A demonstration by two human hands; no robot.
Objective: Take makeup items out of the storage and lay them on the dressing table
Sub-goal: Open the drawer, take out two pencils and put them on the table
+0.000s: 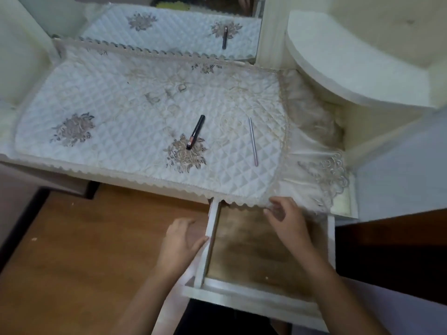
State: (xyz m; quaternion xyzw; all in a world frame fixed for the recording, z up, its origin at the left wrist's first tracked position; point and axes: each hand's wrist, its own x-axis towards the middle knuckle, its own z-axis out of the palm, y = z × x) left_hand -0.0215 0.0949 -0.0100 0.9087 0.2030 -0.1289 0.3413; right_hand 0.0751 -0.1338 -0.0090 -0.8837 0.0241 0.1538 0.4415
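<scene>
A black makeup stick (196, 131) lies slanted on the white quilted cover (116, 110) of the dressing table. To its right rests a thin silver pencil (253, 141). Below the table's front edge a white drawer (251, 296) is pulled out; its brown bottom shows no items. My left hand (180, 245) grips the drawer's left wall. My right hand (287, 220) is over the back of the drawer, fingers bent at the lace edge of the cover; I cannot tell whether it holds anything.
A mirror (174, 30) at the back reflects the cover and the black stick. A rounded white shelf (350, 61) stands at the right. Brown wooden floor (84, 250) lies to the left of the drawer.
</scene>
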